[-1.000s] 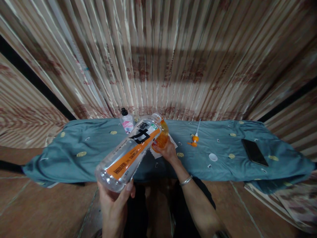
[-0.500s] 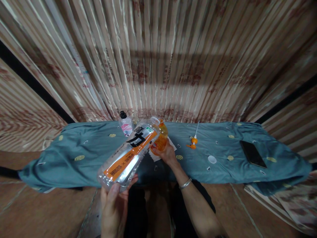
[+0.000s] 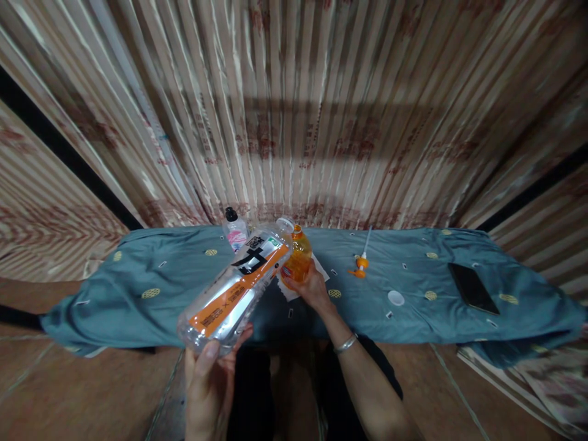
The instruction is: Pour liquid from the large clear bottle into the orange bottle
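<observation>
My left hand is closed around the base of a large clear plastic bottle with an orange and black label. The bottle slants up to the right, its uncapped mouth near the neck of a smaller orange bottle. Whether the two necks touch, I cannot tell. My right hand is wrapped around the lower part of the orange bottle, which stands upright on a white paper. An orange pump head with a clear tube lies on the cloth to the right. Liquid in the clear bottle cannot be made out.
A clear bottle with a black cap and pink label stands at the back left, partly hidden. A white round cap and a black phone lie on the right of the green cloth. A striped curtain hangs behind.
The clear bottle has shifted slightly left and down, away from the orange bottle's neck. Both hands keep their holds. The whole view has moved a little.
</observation>
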Action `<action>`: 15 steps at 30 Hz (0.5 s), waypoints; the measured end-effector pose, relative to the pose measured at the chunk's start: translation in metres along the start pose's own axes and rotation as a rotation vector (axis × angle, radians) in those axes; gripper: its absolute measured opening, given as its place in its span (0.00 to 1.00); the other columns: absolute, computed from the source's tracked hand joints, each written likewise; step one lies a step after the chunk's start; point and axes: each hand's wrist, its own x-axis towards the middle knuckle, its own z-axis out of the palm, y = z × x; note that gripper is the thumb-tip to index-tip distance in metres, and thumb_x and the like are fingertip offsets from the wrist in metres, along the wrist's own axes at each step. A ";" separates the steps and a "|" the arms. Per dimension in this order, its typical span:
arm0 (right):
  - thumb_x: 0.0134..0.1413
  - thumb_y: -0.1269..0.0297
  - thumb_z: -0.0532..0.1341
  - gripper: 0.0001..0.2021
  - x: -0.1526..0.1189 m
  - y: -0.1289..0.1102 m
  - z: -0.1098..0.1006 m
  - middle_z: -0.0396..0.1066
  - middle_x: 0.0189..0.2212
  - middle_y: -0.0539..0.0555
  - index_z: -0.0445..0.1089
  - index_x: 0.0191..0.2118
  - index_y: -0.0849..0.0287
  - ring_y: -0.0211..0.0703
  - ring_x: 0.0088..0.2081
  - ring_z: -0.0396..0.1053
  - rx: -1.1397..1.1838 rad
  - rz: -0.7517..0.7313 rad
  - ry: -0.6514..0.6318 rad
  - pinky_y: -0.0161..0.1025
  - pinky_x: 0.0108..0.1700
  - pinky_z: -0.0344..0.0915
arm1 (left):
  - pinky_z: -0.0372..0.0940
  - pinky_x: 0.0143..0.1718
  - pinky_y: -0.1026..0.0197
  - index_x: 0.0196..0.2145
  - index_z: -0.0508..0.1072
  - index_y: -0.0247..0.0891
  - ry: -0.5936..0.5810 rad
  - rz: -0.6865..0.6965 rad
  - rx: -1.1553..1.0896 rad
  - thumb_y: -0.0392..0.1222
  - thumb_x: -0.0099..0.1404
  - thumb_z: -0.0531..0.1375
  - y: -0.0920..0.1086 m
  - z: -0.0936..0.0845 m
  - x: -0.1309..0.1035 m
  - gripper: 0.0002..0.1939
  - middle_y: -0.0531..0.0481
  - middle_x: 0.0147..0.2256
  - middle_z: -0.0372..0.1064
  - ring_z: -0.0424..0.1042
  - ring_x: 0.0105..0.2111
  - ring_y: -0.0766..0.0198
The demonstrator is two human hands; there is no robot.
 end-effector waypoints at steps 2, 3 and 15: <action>0.55 0.59 0.81 0.31 0.001 0.000 0.000 0.90 0.54 0.61 0.76 0.63 0.52 0.73 0.60 0.88 0.003 0.003 0.005 0.68 0.65 0.83 | 0.85 0.44 0.47 0.55 0.87 0.45 -0.011 0.004 0.007 0.58 0.56 0.84 0.001 -0.002 0.000 0.32 0.43 0.49 0.89 0.89 0.41 0.47; 0.55 0.59 0.80 0.31 0.001 0.000 0.000 0.90 0.54 0.61 0.76 0.63 0.52 0.73 0.60 0.88 0.003 0.006 0.005 0.67 0.65 0.83 | 0.85 0.44 0.47 0.55 0.87 0.45 -0.013 0.008 0.009 0.58 0.57 0.84 0.001 -0.003 0.000 0.32 0.43 0.50 0.89 0.88 0.41 0.46; 0.56 0.58 0.82 0.34 0.002 0.008 0.006 0.90 0.55 0.61 0.76 0.66 0.54 0.71 0.61 0.88 -0.014 -0.013 0.024 0.64 0.65 0.83 | 0.86 0.44 0.48 0.53 0.87 0.44 0.020 -0.012 -0.005 0.59 0.55 0.83 -0.001 -0.004 0.004 0.32 0.43 0.51 0.88 0.87 0.47 0.45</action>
